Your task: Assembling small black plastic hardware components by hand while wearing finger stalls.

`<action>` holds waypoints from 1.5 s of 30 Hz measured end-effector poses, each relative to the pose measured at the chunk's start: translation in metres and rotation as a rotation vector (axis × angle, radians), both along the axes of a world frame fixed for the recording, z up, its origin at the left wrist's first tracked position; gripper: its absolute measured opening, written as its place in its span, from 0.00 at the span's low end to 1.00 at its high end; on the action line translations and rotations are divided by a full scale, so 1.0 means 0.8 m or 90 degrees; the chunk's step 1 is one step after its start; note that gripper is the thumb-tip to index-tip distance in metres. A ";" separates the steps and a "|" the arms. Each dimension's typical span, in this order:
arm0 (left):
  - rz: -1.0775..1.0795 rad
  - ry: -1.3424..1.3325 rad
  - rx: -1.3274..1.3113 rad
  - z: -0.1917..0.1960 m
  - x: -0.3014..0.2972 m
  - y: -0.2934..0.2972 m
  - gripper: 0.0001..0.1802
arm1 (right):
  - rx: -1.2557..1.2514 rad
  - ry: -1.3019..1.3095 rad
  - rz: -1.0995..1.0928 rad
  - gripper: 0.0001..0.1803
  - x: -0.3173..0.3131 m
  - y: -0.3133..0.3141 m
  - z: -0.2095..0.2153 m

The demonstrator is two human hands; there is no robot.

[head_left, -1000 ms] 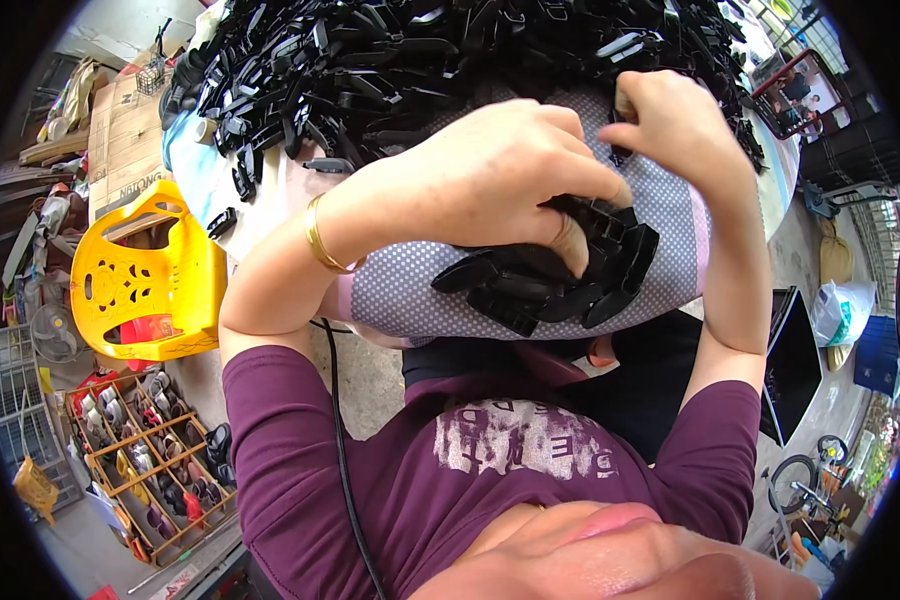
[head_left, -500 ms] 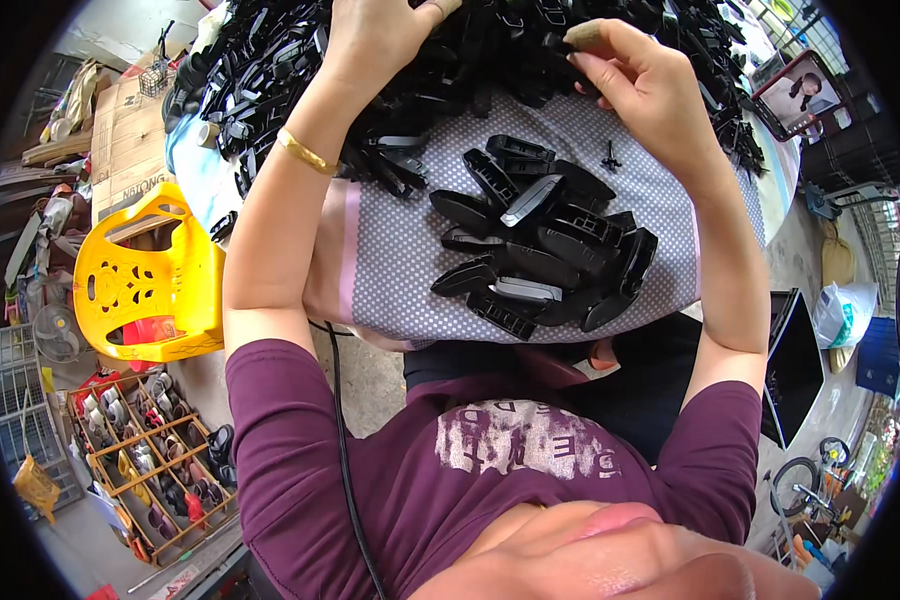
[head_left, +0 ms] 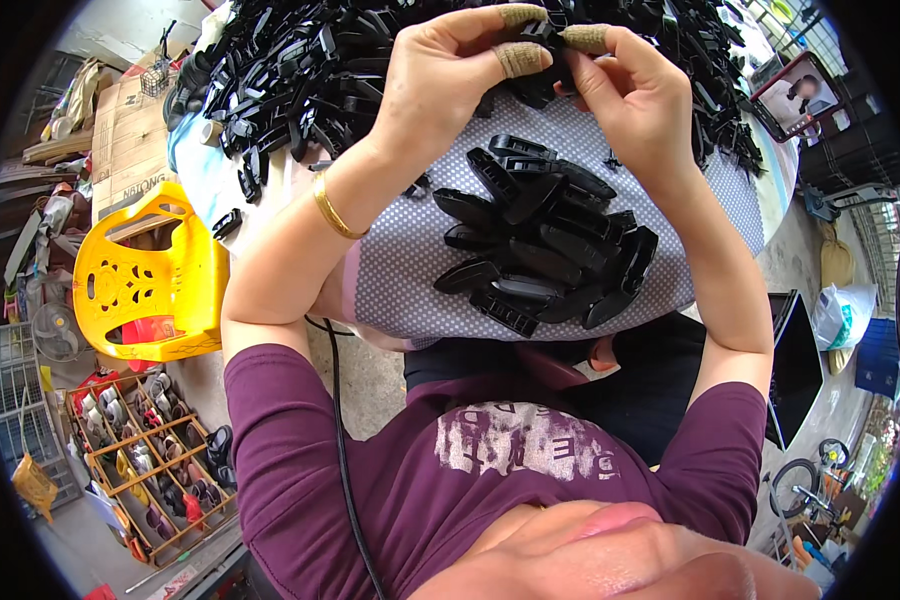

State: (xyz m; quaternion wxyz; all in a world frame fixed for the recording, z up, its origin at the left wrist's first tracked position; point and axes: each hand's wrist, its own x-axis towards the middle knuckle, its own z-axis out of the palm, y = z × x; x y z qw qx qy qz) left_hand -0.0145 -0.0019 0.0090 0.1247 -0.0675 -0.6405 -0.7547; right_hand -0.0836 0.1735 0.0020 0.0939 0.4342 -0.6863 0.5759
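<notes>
My left hand [head_left: 450, 85] and my right hand [head_left: 635, 85] meet at the top of the view, fingertips pinched together on one small black plastic clip [head_left: 548, 35]. Several fingertips are wrapped in tan tape. A gold bangle [head_left: 332, 208] sits on my left wrist. Below my hands, a small heap of black clips [head_left: 545, 250] lies on a dotted grey cloth [head_left: 410, 270] over my lap. Behind my hands spreads a large pile of black clips [head_left: 310, 60].
A yellow plastic chair [head_left: 140, 280] stands at the left, by cardboard boxes [head_left: 120, 140]. A wooden rack of shoes [head_left: 140, 460] lies lower left. A small screen [head_left: 805, 95] stands upper right. A black cable [head_left: 342, 450] hangs down my purple shirt.
My left hand lifted off the heap of clips on my lap and went up to the big pile, then came together with my right hand on one clip.
</notes>
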 end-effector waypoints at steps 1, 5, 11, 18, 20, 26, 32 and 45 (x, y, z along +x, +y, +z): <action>0.009 -0.007 0.035 0.000 0.003 0.006 0.21 | 0.019 0.127 -0.059 0.09 0.000 -0.001 0.000; 0.000 -0.006 0.099 0.001 0.006 0.014 0.19 | 0.038 0.296 -0.110 0.12 0.005 -0.004 0.007; -0.089 -0.012 0.141 0.011 0.008 -0.001 0.16 | 0.140 -0.112 0.119 0.18 0.003 -0.005 -0.001; -0.112 -0.004 0.082 0.016 0.017 -0.001 0.14 | 0.150 -0.002 0.053 0.12 0.019 -0.003 -0.001; -0.081 -0.019 0.090 0.021 0.018 0.004 0.12 | 0.183 0.068 0.041 0.13 0.012 -0.001 0.008; -0.027 0.290 -0.563 0.039 0.031 0.022 0.21 | 0.374 0.228 -0.250 0.24 -0.023 0.036 0.034; 0.027 0.337 -0.729 0.040 0.012 0.007 0.14 | 0.419 0.379 -0.410 0.23 -0.032 0.022 0.013; 0.422 0.126 -0.866 0.033 -0.074 -0.049 0.08 | 0.171 0.322 -0.359 0.20 -0.025 0.013 0.023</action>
